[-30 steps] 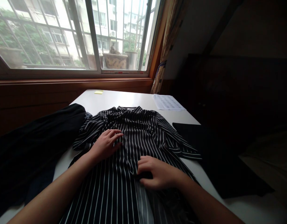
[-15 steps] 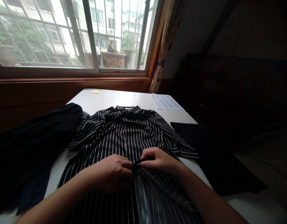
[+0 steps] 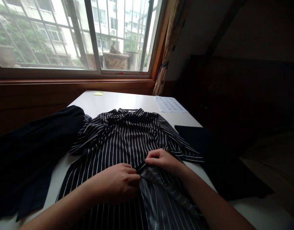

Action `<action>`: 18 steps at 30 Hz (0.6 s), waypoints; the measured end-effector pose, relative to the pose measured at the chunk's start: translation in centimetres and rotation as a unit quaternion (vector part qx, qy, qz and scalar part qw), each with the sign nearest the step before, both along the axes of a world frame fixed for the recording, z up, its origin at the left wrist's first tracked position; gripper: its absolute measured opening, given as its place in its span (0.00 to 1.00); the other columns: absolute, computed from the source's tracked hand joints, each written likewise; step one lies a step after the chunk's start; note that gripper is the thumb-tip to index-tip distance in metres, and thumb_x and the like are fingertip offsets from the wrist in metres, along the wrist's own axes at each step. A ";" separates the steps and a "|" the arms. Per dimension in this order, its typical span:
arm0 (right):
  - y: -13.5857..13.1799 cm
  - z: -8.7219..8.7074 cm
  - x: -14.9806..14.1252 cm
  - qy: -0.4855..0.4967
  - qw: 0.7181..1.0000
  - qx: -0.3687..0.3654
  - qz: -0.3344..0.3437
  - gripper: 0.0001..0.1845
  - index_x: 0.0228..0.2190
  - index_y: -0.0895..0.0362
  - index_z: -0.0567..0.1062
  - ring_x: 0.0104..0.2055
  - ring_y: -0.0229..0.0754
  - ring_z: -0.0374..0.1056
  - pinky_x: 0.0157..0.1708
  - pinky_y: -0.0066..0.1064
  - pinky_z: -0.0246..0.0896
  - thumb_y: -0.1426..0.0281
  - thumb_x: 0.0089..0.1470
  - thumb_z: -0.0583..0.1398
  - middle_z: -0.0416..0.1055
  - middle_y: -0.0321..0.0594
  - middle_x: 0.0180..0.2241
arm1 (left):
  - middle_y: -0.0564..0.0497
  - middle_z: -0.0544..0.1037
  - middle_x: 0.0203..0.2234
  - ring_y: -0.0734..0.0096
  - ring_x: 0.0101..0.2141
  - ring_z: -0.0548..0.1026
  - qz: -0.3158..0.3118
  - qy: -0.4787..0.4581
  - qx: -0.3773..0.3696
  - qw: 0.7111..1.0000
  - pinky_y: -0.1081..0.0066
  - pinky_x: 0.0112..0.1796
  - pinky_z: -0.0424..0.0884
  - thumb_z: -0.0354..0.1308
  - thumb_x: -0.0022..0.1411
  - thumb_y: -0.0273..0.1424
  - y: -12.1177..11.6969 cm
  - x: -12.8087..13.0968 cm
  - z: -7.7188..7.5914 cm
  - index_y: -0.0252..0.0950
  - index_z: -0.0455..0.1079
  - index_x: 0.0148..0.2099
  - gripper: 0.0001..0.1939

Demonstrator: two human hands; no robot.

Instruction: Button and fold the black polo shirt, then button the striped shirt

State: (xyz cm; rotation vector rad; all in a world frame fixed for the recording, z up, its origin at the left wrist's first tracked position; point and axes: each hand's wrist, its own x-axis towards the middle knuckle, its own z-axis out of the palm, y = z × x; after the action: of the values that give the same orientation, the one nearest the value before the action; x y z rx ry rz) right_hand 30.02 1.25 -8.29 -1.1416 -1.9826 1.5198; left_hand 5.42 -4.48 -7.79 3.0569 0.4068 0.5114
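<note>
Striped shirt (image 3: 127,140) first: we have it spread front-up on the white worktop (image 3: 118,99), collar toward the window and hem toward us, so its long axis and the button placket run straight away from our body. Below the middle the two front edges part, and the paler inside of the cloth shows between them. Left of it a dark garment (image 3: 29,150) lies heaped, covering the worktop's left edge and touching the shirt's sleeve. On the right a flat black sheet (image 3: 197,137) lies just beside the other sleeve, and farther back a printed paper (image 3: 169,104) rests near the curtain. A small yellow note (image 3: 98,93) sits at the far edge under the window. Our left hand (image 3: 118,182) is clenched on the left front edge, knuckles up, fingers pinching cloth at the placket. Our right hand (image 3: 162,159) pinches the right front edge, slightly farther from us. Both hands meet at the placket, fingertips almost touching, at the point where the closed part ends and the open part begins; the closed part lies beyond them.
</note>
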 end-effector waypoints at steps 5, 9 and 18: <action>0.0 0.0 0.0 0.014 1.000 -0.015 -0.003 0.13 0.28 0.59 0.79 0.30 0.36 0.61 0.31 0.28 0.53 0.61 0.54 0.65 0.68 0.33 0.25 | 0.55 0.71 0.25 0.72 0.26 0.67 0.009 -0.012 0.007 1.000 0.66 0.30 0.65 0.57 0.68 0.28 -0.1 0.2 -0.4 0.36 0.70 0.33 0.08; -0.1 0.0 0.1 0.016 1.000 -0.018 -0.001 0.13 0.28 0.59 0.79 0.30 0.37 0.62 0.32 0.28 0.54 0.61 0.54 0.65 0.70 0.34 0.26 | 0.55 0.72 0.27 0.72 0.26 0.66 -0.005 0.000 0.014 1.000 0.65 0.29 0.66 0.56 0.68 0.28 0.1 0.1 -0.6 0.36 0.70 0.34 0.07; -0.3 0.2 0.1 0.021 1.000 -0.018 0.007 0.14 0.29 0.59 0.80 0.31 0.38 0.65 0.33 0.28 0.57 0.60 0.53 0.65 0.72 0.35 0.27 | 0.54 0.72 0.28 0.72 0.27 0.67 0.000 -0.037 0.064 0.997 0.66 0.28 0.66 0.55 0.68 0.28 0.5 -0.5 -0.5 0.36 0.71 0.42 0.04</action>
State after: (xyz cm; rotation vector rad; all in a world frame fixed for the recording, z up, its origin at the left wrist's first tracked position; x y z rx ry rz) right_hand 30.10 0.98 -8.08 -1.1038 -1.9466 1.5800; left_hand 4.94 -3.94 -8.29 3.1468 0.3856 0.6751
